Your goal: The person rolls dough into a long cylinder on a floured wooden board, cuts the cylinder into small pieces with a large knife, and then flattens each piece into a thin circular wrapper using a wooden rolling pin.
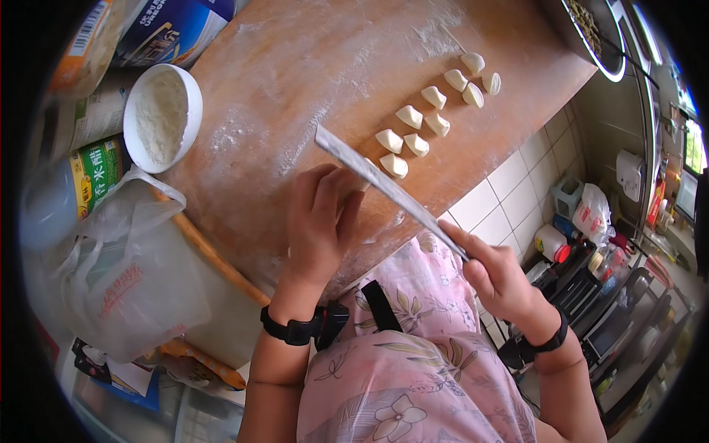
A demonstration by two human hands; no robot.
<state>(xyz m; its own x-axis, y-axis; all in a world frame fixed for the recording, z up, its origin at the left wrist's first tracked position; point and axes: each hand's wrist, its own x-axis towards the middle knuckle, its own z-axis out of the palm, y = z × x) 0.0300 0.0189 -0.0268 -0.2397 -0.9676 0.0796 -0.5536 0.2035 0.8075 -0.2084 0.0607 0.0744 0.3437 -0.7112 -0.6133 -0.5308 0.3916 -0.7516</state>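
Observation:
My right hand (498,271) grips the near end of a flour-dusted metal blade (388,188), seen almost edge-on, which slants up and left over the board. Beside the blade's far half, my left hand (321,221) is curled low over the floured wooden board (277,72). Pale dough shows at its fingers, though the hand hides most of it and the hold is unclear. Several cut dough pieces (410,116) lie in two rough rows past the blade, running towards the upper right. The nearest piece (394,165) lies just beyond the blade.
A white bowl of flour (160,119) stands at the board's left edge, near a vinegar bottle (94,177) and packages. A wooden rolling pin (216,260) lies beside a plastic bag (144,282). A metal bowl of filling (615,55) is at the upper right.

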